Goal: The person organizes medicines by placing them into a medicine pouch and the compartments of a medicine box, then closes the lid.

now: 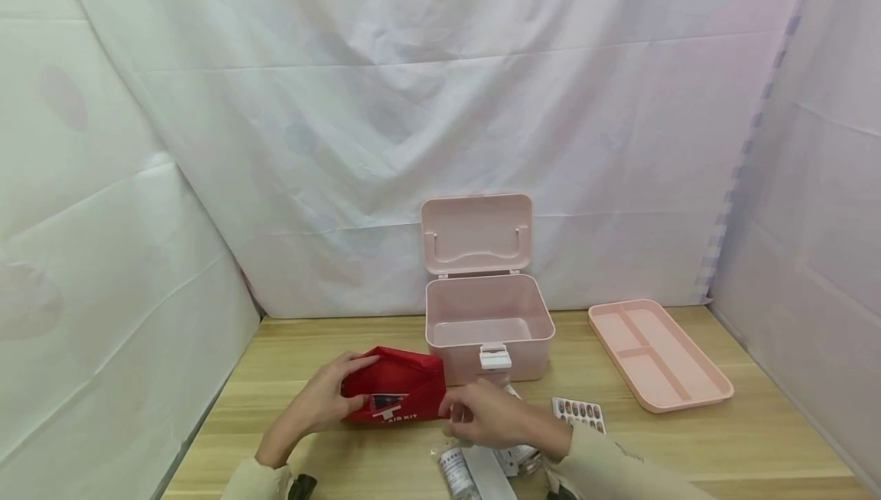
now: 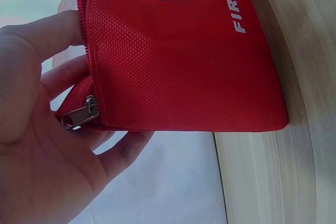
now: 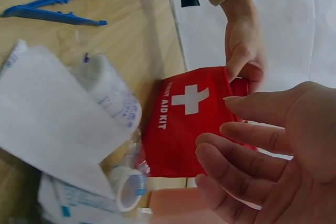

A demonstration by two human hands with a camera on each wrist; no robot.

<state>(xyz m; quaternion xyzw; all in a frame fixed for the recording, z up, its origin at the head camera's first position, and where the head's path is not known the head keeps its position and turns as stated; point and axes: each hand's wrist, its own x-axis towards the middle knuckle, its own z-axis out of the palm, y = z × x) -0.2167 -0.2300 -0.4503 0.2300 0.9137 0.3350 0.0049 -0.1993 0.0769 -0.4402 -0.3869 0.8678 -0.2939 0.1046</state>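
Note:
A red first aid pouch [image 1: 428, 387] with a white cross stands on the wooden table, its zipped mouth spread apart. My left hand [image 1: 323, 400] grips the pouch's left end, thumb at the front edge and fingers at the back. The left wrist view shows the zipper pull [image 2: 81, 113] beside that palm. Something dark and pale [image 1: 387, 402] shows inside the pouch. At the pouch's right end is my right hand [image 1: 492, 413]. In the right wrist view its fingers [image 3: 257, 153] are loosely bent with nothing between them.
Behind stands a pink box [image 1: 461, 362], lid raised; a pink divided tray [image 1: 654, 400] lies right. A blister pack [image 1: 580, 412], wrapped bandage roll [image 3: 113, 93], white paper packet [image 3: 52, 108], tape roll [image 3: 127, 188] and blue tweezers [image 3: 58, 13] lie near the right hand.

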